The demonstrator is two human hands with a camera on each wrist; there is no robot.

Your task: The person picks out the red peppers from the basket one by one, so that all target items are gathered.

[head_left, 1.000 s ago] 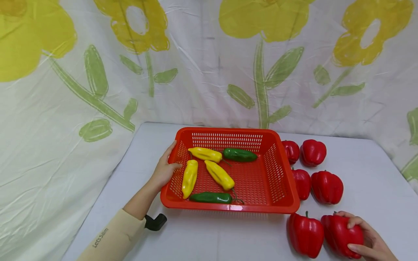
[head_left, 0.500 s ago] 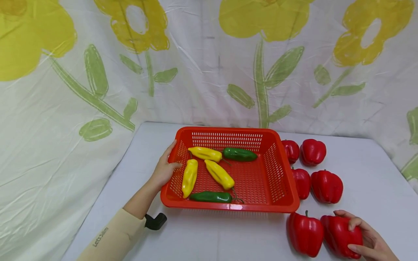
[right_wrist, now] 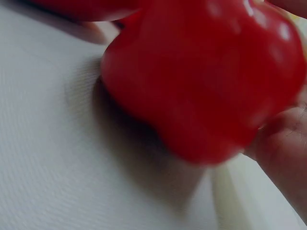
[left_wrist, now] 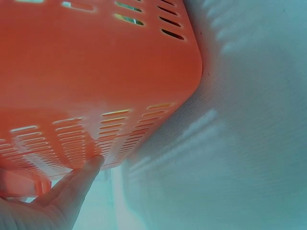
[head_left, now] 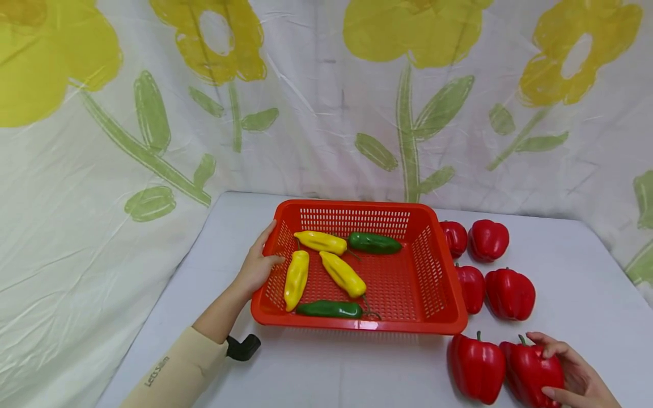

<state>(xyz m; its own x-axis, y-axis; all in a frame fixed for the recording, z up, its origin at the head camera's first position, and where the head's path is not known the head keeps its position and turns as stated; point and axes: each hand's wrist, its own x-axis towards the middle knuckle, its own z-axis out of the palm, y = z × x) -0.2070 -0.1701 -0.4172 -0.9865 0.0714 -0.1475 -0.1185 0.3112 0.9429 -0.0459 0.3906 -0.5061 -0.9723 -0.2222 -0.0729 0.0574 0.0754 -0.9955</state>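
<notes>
A red plastic basket [head_left: 393, 325] stands mid-table with three yellow peppers [head_left: 343, 274] and two green peppers [head_left: 374, 242] lying in it. My left hand [head_left: 256, 268] grips its left rim, thumb on the inner side; in the left wrist view, fingers [left_wrist: 79, 184] reach along the slotted outer wall. At the front right, my right hand [head_left: 573, 371] holds a red bell pepper [head_left: 533, 371] from its right side, stem up. The right wrist view shows that bell pepper [right_wrist: 201, 81] close up, low over the tablecloth, with part of the hand at the right edge.
Another red bell pepper [head_left: 477, 368] stands just left of the held one. More red bell peppers [head_left: 510, 293] are lined up behind, along the basket's right side. A black curved object [head_left: 244, 347] lies by the left sleeve. A flower-printed cloth [head_left: 316, 113] hangs behind the table.
The held bell pepper has turned slightly, showing more of its stem, and shifted a little left. My left hand and the basket have stayed in place.
</notes>
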